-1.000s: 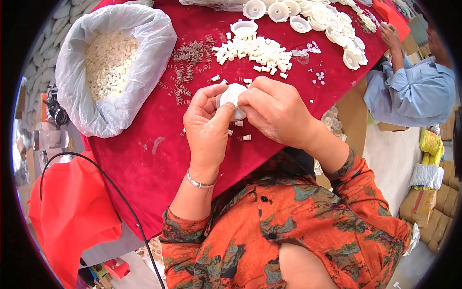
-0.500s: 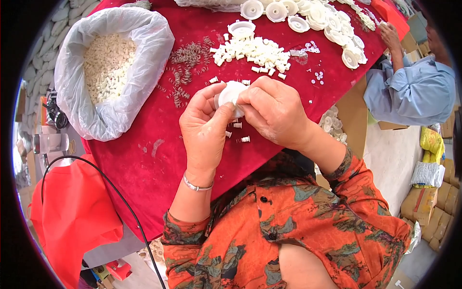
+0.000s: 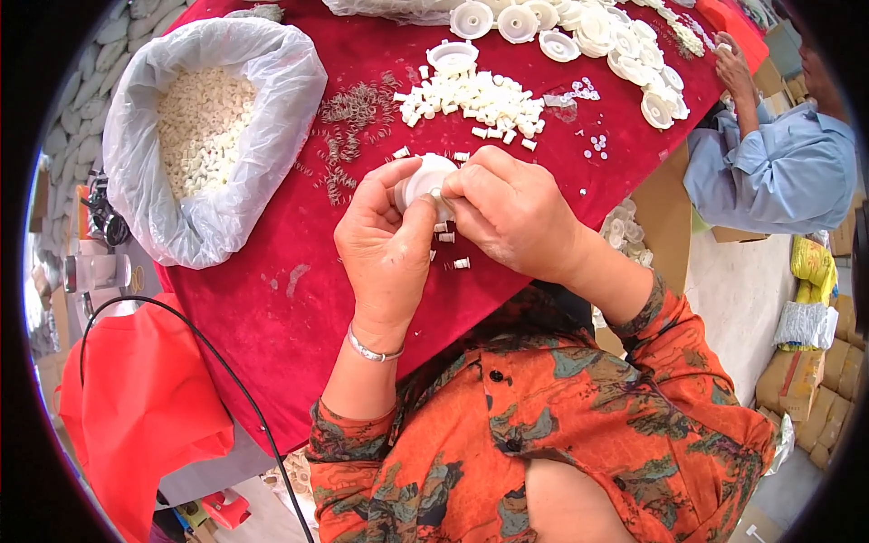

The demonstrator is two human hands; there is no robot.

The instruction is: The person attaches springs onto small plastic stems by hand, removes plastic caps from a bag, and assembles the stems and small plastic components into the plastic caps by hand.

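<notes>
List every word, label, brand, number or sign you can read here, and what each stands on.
None can be read.
Crinkled yellow plastic bag: any print is too small and blurred.
Brown cardboard box: any marking is too small.
Round white plastic piece between the bare left hand and bare right hand: no lettering discernible.

12 o'clock, near centre: white disc (image 3: 427, 176), lower right part covered by right hand (image 3: 511, 213); contact between them hidden. 11 o'clock: springs (image 3: 348, 122), tangled, too small to count. 12 o'clock, topmost: plastic bag (image 3: 389, 8), cut off. 7 o'clock: black cable (image 3: 265, 428), cut off below.
</notes>
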